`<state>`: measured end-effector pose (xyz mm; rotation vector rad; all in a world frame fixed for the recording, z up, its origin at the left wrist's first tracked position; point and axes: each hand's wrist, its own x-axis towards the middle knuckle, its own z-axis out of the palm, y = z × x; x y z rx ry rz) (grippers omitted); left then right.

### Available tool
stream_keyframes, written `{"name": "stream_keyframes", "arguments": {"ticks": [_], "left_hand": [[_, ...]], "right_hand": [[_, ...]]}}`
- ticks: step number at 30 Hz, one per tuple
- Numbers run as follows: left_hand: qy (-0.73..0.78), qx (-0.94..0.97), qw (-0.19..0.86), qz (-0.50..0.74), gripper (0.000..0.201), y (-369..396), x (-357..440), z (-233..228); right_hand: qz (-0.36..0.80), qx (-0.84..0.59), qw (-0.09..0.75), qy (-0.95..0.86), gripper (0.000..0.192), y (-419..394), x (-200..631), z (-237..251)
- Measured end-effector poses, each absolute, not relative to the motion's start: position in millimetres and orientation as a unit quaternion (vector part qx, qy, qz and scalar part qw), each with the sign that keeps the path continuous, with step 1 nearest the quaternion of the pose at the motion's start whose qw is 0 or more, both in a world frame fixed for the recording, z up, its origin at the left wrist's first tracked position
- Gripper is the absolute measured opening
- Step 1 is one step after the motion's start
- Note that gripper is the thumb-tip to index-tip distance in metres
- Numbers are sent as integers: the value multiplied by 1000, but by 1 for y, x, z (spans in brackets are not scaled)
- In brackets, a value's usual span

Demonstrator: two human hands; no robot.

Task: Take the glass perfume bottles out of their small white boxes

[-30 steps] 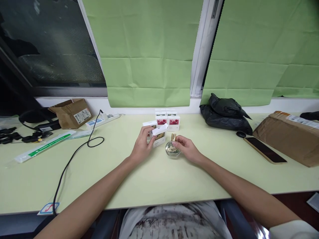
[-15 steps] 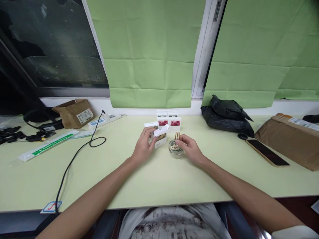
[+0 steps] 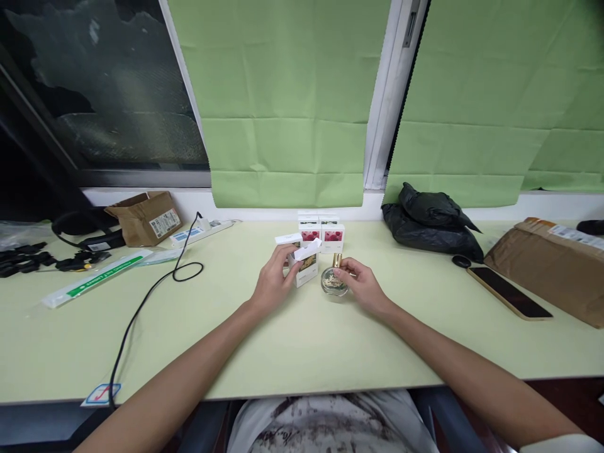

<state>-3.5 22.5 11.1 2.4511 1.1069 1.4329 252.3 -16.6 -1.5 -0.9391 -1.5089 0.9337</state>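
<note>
My left hand (image 3: 274,283) grips a small white carton (image 3: 304,267) with its top flaps open, standing on the pale green table (image 3: 292,340). Right beside it, my right hand (image 3: 363,286) holds a round glass perfume bottle (image 3: 333,281) with a gold cap; the bottle rests on the table, a little apart from the carton. Behind both stand two closed white cartons (image 3: 321,234) with red flower pictures.
A black bag (image 3: 431,223), a dark phone (image 3: 508,292) and a brown parcel (image 3: 552,264) lie to the right. On the left are a black cable (image 3: 141,302), a power strip (image 3: 198,231), a long plastic sleeve (image 3: 94,277), a torn cardboard box (image 3: 146,217) and black headphones (image 3: 80,229).
Both hands keep their hold on the carton and the bottle; the bottle has been lowered slightly so it rests on the table. The camera view has tilted slightly.
</note>
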Motion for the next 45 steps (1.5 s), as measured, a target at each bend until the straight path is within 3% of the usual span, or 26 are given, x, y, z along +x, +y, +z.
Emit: {"name": "stream_keyframes", "arguments": {"ticks": [3, 10, 18, 21, 26, 38, 45], "left_hand": [[351, 816, 18, 459, 29, 22, -5, 11], [286, 856, -103, 417, 31, 24, -8, 11], [244, 891, -177, 339, 34, 20, -12, 10], [236, 905, -157, 318, 38, 16, -11, 9], [272, 906, -34, 322, 34, 8, -7, 10], [197, 912, -53, 355, 41, 2, -2, 7], [171, 893, 39, 415, 42, 7, 5, 4]], "right_hand": [[372, -397, 552, -632, 31, -19, 252, 1], [190, -437, 632, -611, 27, -26, 254, 9], [140, -422, 677, -587, 29, -28, 255, 9], [124, -407, 682, -595, 30, -31, 255, 10], [102, -396, 641, -650, 30, -39, 251, 13], [125, -373, 592, -703, 26, -40, 248, 15], [146, -369, 565, -724, 25, -44, 248, 21]]}}
